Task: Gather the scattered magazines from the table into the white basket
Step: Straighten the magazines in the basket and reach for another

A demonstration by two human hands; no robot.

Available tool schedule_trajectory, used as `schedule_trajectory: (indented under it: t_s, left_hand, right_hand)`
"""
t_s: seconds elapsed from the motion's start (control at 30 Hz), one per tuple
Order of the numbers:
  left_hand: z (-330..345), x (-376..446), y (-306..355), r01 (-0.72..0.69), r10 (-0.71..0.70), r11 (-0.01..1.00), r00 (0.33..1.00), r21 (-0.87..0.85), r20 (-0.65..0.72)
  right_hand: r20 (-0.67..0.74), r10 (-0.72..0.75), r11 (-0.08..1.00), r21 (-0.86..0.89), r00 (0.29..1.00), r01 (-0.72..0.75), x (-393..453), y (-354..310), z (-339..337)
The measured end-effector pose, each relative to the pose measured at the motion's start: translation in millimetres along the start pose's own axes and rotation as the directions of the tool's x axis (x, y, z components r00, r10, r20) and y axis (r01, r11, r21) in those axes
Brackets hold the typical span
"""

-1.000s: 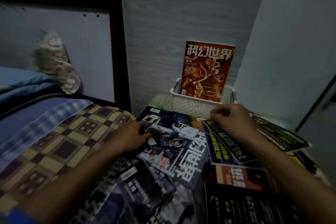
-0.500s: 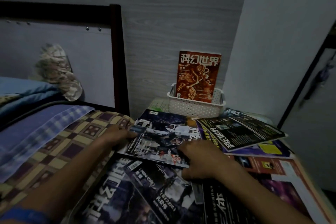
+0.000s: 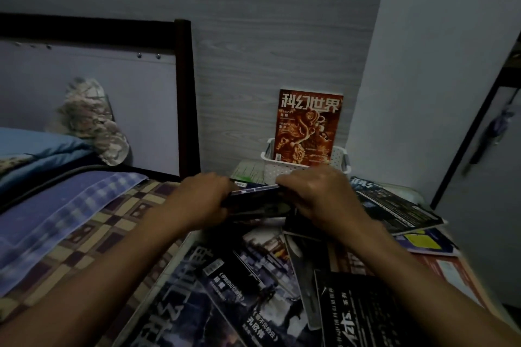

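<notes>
Fingers of both hands are clamped on a dark, glossy-covered magazine [image 3: 255, 200], the left hand [image 3: 197, 200] pinching its left edge and the right hand [image 3: 315, 194] its right, so it hangs lifted and tilted between them above the cluttered bench [image 3: 439, 267]. Just beyond the fingers stands the white perforated plastic basket [image 3: 339, 156], already holding one upright orange-red magazine [image 3: 308, 127]. Below and to the right of the fingers, more dark magazines [image 3: 239, 290] lie overlapped. I judge the thin, floppy copy could buckle against the basket's near rim, or knock the upright one askew, if it goes in tilted. A slack pinch on slick covers might let it slip.
</notes>
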State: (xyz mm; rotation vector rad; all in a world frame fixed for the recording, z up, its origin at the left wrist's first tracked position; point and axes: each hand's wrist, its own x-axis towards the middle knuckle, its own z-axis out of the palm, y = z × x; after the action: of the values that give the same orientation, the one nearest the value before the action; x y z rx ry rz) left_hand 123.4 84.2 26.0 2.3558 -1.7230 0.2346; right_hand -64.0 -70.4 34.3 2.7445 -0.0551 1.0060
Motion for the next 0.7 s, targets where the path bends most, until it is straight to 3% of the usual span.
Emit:
schedule_trajectory:
  t_s: [0.07,0.13,0.17,0.23,0.3,0.33,0.37,0.47,0.53,0.63,0.7]
  left_hand:
    - [1.0,-0.1,1.7,0.01,-0.015,1.0,0.985,-0.026,-0.171]
    - [6.1,-3.2,-11.0,-0.005,-0.098,0.943,0.951,-0.332,-0.294]
    - [7.6,-3.9,-17.4,-0.024,-0.159,0.85,0.941,-0.527,-0.3]
    - [10.6,-2.3,-23.6,0.008,-0.313,0.578,0.926,-0.816,-0.212]
    - [10.6,-1.8,-18.4,0.059,-0.398,0.334,0.914,-0.941,-0.084]
    - [11.2,-1.4,-13.0,0.074,-0.407,0.293,0.912,-0.953,-0.054]
    - [14.4,-0.3,-7.4,0.073,-0.406,0.296,0.912,-0.952,-0.057]
    - [33.8,4.3,8.2,0.073,-0.367,0.442,0.924,-0.894,-0.106]
    - [49.7,8.1,14.3,0.084,-0.33,0.512,0.938,-0.855,-0.106]
    - [54.7,20.3,13.0,0.069,-0.389,0.605,0.895,-0.793,-0.218]
    - [45.8,38.1,7.8,0.036,-0.442,0.607,0.845,-0.794,-0.3]
  right_hand:
    - [-0.201,0.097,0.994,-0.038,0.975,-0.107,3.0,3.5,0.4]
    - [-0.325,0.384,0.92,0.059,0.864,-0.387,1.9,10.9,-1.3]
    - [-0.3,0.559,0.829,0.194,0.773,-0.525,0.0,17.2,-2.7]
    - [0.023,0.792,0.487,0.578,0.61,-0.655,-1.3,25.9,-8.6]
    - [0.382,0.702,0.081,0.795,0.6,-0.601,-0.5,27.8,-7.5]
    - [0.419,0.652,0.03,0.818,0.632,-0.574,-0.8,27.6,-3.4]
    - [0.393,0.637,0.08,0.822,0.663,-0.564,-1.0,27.8,1.8]
    - [0.296,0.655,0.362,0.685,0.696,-0.632,-7.2,30.2,13.1]
    - [0.287,0.663,0.452,0.583,0.691,-0.675,-17.0,31.6,19.8]
    - [0.287,0.686,0.366,0.658,0.669,-0.658,-16.6,34.8,22.2]
    - [0.247,0.726,0.322,0.703,0.642,-0.634,-1.5,47.9,19.0]
